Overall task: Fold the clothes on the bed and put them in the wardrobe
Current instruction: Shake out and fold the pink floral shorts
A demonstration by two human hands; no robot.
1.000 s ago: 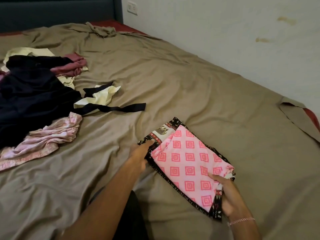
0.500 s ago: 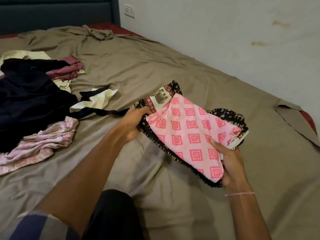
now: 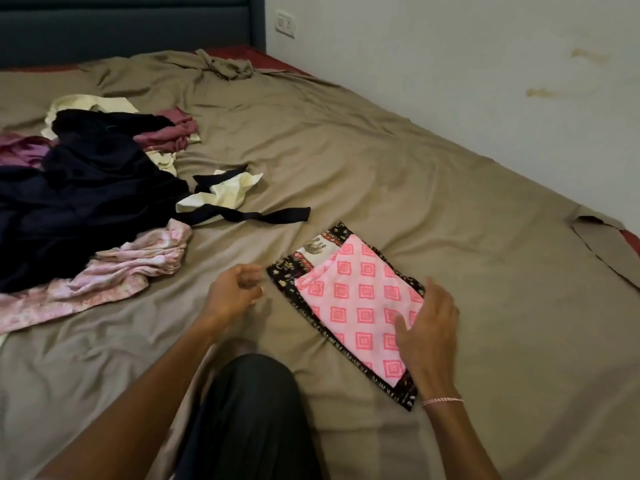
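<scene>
Folded pink stack (image 3: 349, 299) set down on the bed (image 3: 450, 202)
Lifted a moment ago, it now lies flat. Both grips are apart: left hand (image 3: 235, 292) loose beside it, right hand (image 3: 433, 337) spread above. The unfolded pile (image 3: 86, 202) is likely next.

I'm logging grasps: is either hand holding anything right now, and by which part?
Nothing is held. The left hand hangs loosely curled beside the folded pink cloth; the right hand is spread open over its right edge, fingers straight.
</scene>
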